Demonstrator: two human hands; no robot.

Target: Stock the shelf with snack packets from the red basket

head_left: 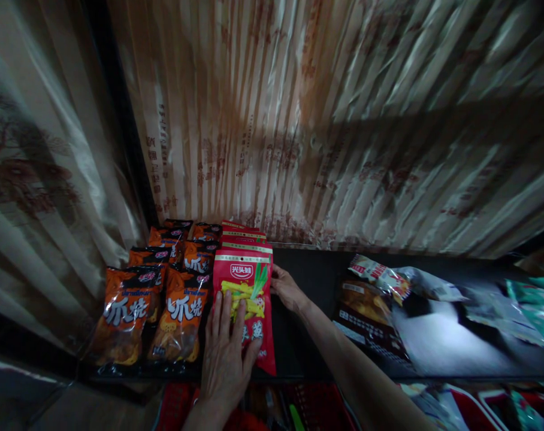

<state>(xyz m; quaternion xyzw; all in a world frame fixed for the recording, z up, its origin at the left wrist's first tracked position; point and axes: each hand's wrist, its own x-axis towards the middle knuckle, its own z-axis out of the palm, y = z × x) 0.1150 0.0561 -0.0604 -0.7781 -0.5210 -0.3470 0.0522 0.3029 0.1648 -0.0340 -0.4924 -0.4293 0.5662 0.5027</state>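
Observation:
A row of red snack bags [263, 335] stands on the dark shelf, one behind another, with yellow sticks and green leaves printed on the front one. My left hand [229, 335] lies flat on that front bag, fingers stretched out. At the row's right edge is my right hand [287, 290], its fingertips partly hidden behind the bags, so I cannot tell whether they grip anything. Just left of the red bags are two rows of orange and black snack bags [126, 311], also upright.
On the shelf [299, 335] to the right lie a brown snack bag [366, 305], a white and red packet [382, 275] and green packets [535, 305]. Patterned curtain cloth [326, 131] hangs behind. Red baskets [317, 407] holding items sit below the front edge.

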